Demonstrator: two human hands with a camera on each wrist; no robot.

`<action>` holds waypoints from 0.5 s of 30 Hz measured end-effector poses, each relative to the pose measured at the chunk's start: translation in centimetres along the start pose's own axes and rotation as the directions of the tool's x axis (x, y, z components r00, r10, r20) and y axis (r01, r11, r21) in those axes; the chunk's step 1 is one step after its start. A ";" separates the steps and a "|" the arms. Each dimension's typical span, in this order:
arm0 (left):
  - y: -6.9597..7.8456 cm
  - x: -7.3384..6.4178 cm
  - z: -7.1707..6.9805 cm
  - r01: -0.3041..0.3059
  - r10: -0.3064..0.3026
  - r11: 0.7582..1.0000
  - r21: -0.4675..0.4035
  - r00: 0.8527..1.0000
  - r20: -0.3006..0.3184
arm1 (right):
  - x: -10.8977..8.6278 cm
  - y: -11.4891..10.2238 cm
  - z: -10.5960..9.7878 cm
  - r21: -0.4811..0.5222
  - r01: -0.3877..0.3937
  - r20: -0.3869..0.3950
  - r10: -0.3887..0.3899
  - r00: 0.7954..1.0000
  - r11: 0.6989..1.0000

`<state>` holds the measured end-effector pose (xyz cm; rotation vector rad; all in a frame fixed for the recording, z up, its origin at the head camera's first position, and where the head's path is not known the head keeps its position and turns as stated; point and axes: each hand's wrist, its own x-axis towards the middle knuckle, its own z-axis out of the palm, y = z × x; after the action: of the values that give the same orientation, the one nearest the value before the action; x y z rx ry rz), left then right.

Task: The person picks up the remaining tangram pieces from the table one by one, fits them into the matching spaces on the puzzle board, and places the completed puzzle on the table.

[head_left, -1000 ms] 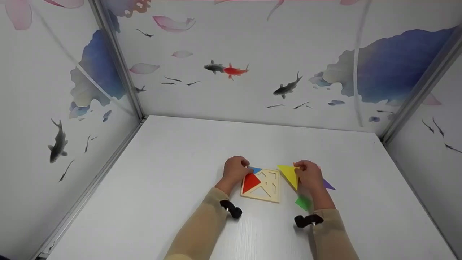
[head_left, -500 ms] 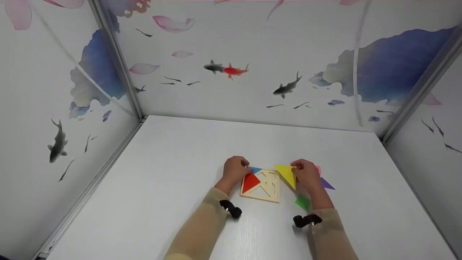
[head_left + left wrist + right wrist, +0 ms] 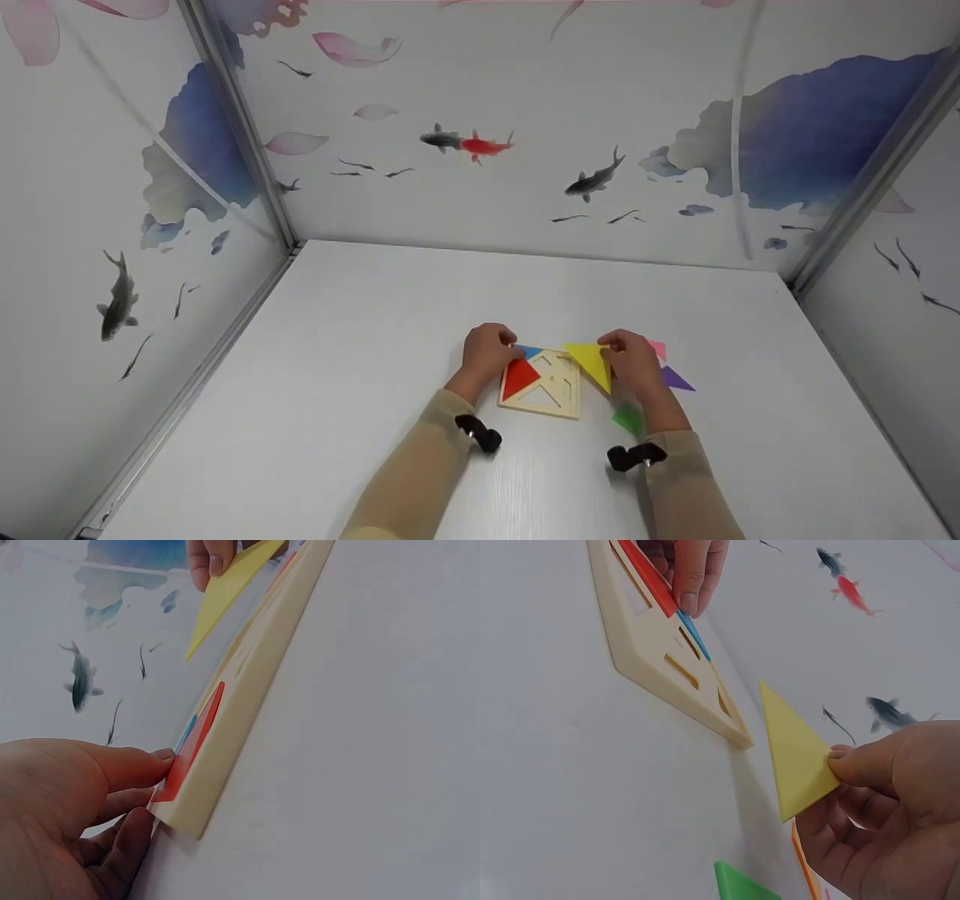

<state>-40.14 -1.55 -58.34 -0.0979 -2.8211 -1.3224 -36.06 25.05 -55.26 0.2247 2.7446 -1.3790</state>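
Note:
My left hand point(image 3: 484, 354) grips the upper left corner of a pale wooden tangram board point(image 3: 553, 409), its thumb on top. In the board lie a red triangle point(image 3: 519, 381) and a blue triangle point(image 3: 531, 352); its other recesses show bare wood. My right hand point(image 3: 634, 364) pinches a yellow triangle point(image 3: 795, 754) between thumb and fingers at one edge. In the head view the yellow piece overlaps the board's upper right corner; the right wrist view shows it held above the table, apart from the board.
Right of the board lie a green piece point(image 3: 627, 418), a purple triangle point(image 3: 678, 379) and a pink piece point(image 3: 658, 349). An orange piece point(image 3: 804, 864) shows partly behind the right hand. The white table point(image 3: 360, 337) is bordered by printed panels point(image 3: 480, 195) at the back and sides.
The right hand has moved slightly left with the yellow triangle, bringing it over the board's right edge in the head view. More of the pink piece shows. The left hand stays in place.

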 end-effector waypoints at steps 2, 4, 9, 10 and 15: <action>0.0 0.0 0.0 0.006 -0.006 1.000 -0.005 1.000 0.000 | 0.1 -0.1 0.1 0.002 -0.020 0.009 0.020 1.000 1.000; 0.0 0.1 0.0 0.010 -0.010 1.000 -0.007 1.000 0.003 | 0.1 -0.2 0.2 0.002 -0.031 0.013 0.031 0.999 1.000; -0.2 0.3 0.1 0.012 -0.012 1.000 0.002 1.000 0.008 | 0.3 -0.1 0.3 -0.012 -0.011 0.022 0.011 1.000 1.000; -0.2 0.3 0.1 0.012 -0.012 1.000 0.006 1.000 0.007 | 0.3 0.0 0.4 -0.017 -0.002 0.023 0.003 1.000 1.000; -0.1 0.3 0.2 0.008 -0.008 1.000 0.015 1.000 0.003 | 0.2 0.2 0.5 -0.025 0.024 0.021 -0.023 1.000 0.999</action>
<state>-40.43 -1.46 -58.51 -0.0882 -2.8372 -1.3034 -36.27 24.75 -55.77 0.1767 2.7552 -1.3434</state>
